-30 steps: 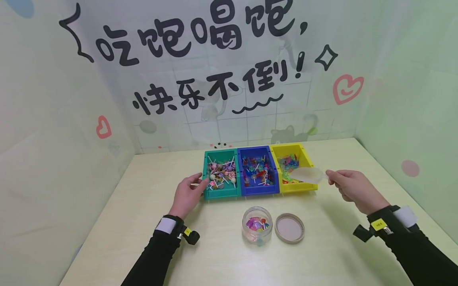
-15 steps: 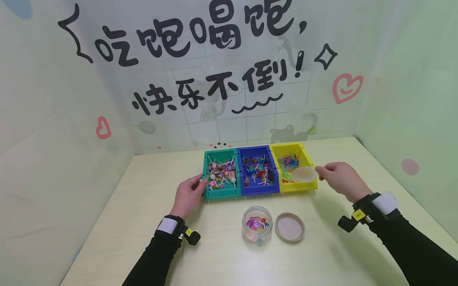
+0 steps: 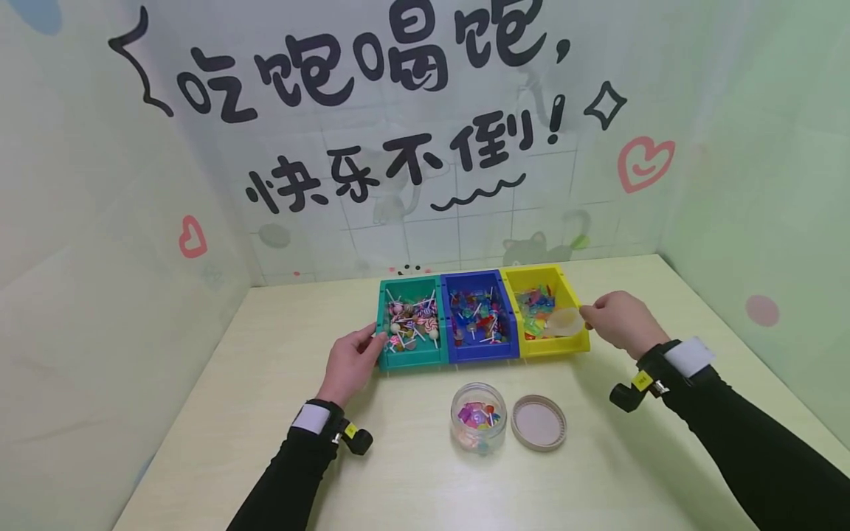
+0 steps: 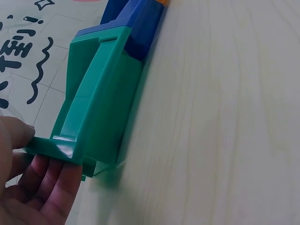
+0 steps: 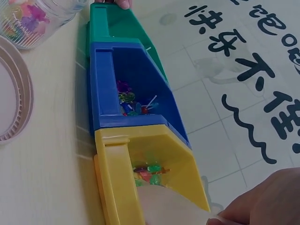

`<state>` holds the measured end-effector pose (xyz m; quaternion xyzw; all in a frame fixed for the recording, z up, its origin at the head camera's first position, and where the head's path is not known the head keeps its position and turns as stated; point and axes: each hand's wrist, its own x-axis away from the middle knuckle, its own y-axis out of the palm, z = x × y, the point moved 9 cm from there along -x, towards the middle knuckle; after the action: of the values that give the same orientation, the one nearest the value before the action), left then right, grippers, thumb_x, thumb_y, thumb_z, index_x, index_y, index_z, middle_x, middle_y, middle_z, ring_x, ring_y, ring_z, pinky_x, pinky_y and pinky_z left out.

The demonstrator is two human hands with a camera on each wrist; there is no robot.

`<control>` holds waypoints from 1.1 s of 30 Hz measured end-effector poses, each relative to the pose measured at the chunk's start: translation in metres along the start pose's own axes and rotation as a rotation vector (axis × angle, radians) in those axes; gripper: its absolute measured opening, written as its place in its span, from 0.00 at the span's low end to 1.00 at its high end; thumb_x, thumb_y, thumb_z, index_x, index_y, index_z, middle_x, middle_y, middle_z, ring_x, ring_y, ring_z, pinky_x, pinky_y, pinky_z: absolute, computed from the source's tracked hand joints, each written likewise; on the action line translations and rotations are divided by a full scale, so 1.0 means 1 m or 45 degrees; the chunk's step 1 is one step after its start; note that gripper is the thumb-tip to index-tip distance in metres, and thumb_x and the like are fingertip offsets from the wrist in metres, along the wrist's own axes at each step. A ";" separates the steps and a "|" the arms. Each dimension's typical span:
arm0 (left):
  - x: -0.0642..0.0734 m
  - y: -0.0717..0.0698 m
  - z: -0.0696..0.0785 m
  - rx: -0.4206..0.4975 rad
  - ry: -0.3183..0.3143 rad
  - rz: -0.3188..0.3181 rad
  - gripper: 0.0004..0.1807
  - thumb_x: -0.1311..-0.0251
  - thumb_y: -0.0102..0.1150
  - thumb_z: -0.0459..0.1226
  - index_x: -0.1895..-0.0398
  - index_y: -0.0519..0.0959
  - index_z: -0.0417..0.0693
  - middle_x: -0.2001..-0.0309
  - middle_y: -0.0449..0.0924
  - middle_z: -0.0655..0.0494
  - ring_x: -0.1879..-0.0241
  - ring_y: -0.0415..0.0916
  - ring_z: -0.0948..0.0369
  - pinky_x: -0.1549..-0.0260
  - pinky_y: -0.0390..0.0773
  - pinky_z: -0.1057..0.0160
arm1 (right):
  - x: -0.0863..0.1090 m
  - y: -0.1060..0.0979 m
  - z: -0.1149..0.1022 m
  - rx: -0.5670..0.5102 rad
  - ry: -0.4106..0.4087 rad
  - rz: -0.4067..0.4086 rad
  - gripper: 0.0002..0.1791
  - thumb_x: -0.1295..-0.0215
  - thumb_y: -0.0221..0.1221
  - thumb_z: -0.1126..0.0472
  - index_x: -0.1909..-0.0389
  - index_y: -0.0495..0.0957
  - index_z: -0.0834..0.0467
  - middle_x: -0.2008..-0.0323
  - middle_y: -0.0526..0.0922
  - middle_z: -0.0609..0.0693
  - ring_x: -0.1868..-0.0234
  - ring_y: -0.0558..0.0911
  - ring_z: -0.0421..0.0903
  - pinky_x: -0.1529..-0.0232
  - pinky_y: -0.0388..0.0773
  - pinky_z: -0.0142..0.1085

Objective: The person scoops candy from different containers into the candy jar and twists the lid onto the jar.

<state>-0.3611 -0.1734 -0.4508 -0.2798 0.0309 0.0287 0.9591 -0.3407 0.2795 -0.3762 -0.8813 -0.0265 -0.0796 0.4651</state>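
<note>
My left hand (image 3: 352, 361) holds the left rim of a green bin (image 3: 415, 361), thumb on top. In the left wrist view its fingers (image 4: 65, 187) curl under that rim. My right hand (image 3: 624, 324) pinches the handle end of a translucent whitish scoop (image 3: 564, 322). The scoop's bowl is inside the yellow bin (image 3: 558, 346), at the front right by small colourful translucent pieces (image 3: 535, 301). In the right wrist view the scoop (image 5: 168, 206) covers part of those pieces. Between the two bins sits a blue bin (image 3: 483, 354) with small colourful lollipop-like pieces; striped lollipops (image 3: 415, 321) fill the green one.
A clear jar (image 3: 465, 441), lidless, with colourful pieces inside stands in front of the bins. Right beside it lies a round pinkish lid (image 3: 538, 422). The joined bins stand towards the back of the wooden table (image 3: 299, 310), before a printed wall (image 3: 425, 236).
My right hand has moved left, bringing the scoop from above the yellow bin's right edge down into the bin. My left hand stays on the green bin.
</note>
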 end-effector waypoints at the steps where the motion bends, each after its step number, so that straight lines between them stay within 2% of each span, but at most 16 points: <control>1: 0.000 0.000 0.000 -0.002 0.001 -0.003 0.29 0.17 0.58 0.47 0.21 0.74 0.45 0.47 0.87 0.43 0.51 0.76 0.52 0.59 0.78 0.68 | -0.001 0.003 0.001 -0.008 0.008 -0.004 0.25 0.17 0.50 0.51 0.57 0.87 0.68 0.79 0.74 0.47 0.69 0.75 0.50 0.68 0.69 0.38; 7: -0.001 0.000 0.002 0.000 0.004 -0.021 0.29 0.16 0.58 0.45 0.19 0.71 0.43 0.43 0.87 0.42 0.49 0.76 0.51 0.55 0.78 0.65 | -0.007 0.034 0.013 -0.157 0.105 -0.025 0.26 0.14 0.49 0.51 0.50 0.86 0.70 0.75 0.72 0.49 0.72 0.73 0.48 0.71 0.67 0.36; 13: -0.002 0.002 0.004 0.007 0.001 -0.030 0.30 0.17 0.58 0.43 0.19 0.70 0.42 0.41 0.87 0.41 0.48 0.76 0.51 0.55 0.77 0.65 | -0.017 0.059 0.013 -0.343 0.201 0.020 0.25 0.12 0.49 0.50 0.49 0.84 0.68 0.73 0.69 0.50 0.77 0.70 0.46 0.75 0.64 0.35; 20: -0.001 0.001 0.003 0.030 -0.023 -0.036 0.30 0.18 0.59 0.42 0.19 0.70 0.42 0.41 0.87 0.41 0.48 0.76 0.51 0.58 0.77 0.66 | -0.036 0.068 0.000 -0.423 0.297 0.071 0.26 0.11 0.46 0.49 0.47 0.84 0.67 0.69 0.73 0.52 0.76 0.70 0.44 0.74 0.66 0.34; 26: -0.001 0.001 0.004 0.029 -0.019 -0.045 0.30 0.18 0.58 0.42 0.19 0.69 0.41 0.40 0.87 0.41 0.48 0.76 0.52 0.59 0.77 0.67 | -0.050 0.073 -0.011 -0.515 0.297 0.045 0.26 0.10 0.45 0.51 0.47 0.85 0.67 0.65 0.83 0.52 0.79 0.67 0.41 0.75 0.62 0.33; 33: -0.001 0.003 0.004 0.039 -0.015 -0.053 0.30 0.19 0.59 0.41 0.19 0.69 0.40 0.44 0.87 0.41 0.51 0.75 0.53 0.62 0.75 0.68 | -0.051 0.079 -0.006 -0.579 0.284 -0.021 0.26 0.09 0.45 0.50 0.45 0.83 0.68 0.69 0.79 0.50 0.81 0.66 0.42 0.77 0.61 0.33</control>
<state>-0.3626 -0.1689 -0.4491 -0.2654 0.0197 0.0098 0.9639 -0.3817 0.2309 -0.4458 -0.9487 0.0361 -0.1840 0.2544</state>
